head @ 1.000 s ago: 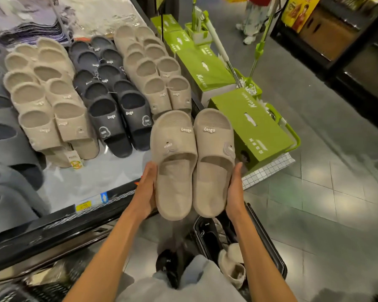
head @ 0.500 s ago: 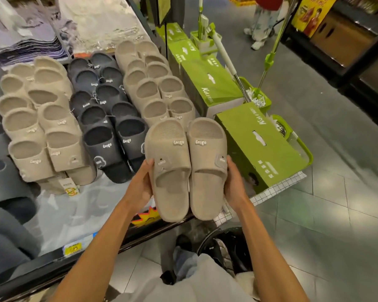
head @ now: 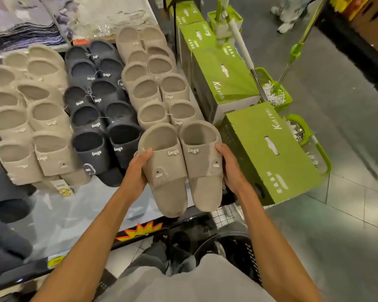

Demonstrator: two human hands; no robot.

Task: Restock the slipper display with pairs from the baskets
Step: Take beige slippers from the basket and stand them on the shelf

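The pair of taupe slippers (head: 180, 168) is in the air above the front edge of the display (head: 59, 205), just before the nearest pair of the taupe column (head: 153, 83), and I cannot tell if it touches that pair. The two slippers lie side by side and touch each other, with the open mouths turned away from the person, like the rows behind.

The left hand (head: 138, 171) grips the outer side of the left slipper, its thumb on top of the strap and its fingers curled under. The right hand (head: 229, 168) holds the right slipper the same way. Both hands close firmly on the pair.

In my judgement the step in hand is to set this pair down as the next one in the taupe column. To do it well, both slippers should stay pressed together and come down level. Their far ends should overlap the pair behind as the other rows do, and the line should stay straight. The fingers under the soles need to slide out sideways without pulling the pair crooked.

On the left the black column (head: 100, 110) stands very near, so the left hand has little room there. Further left is the cream column (head: 28, 110), with a price tag (head: 63, 189) under its front. On the right a green box (head: 268, 153) is just beside the right hand and may catch the knuckles. Behind it stands a mop bucket (head: 275, 92). A dark basket (head: 234, 247) is on the floor below the arms.
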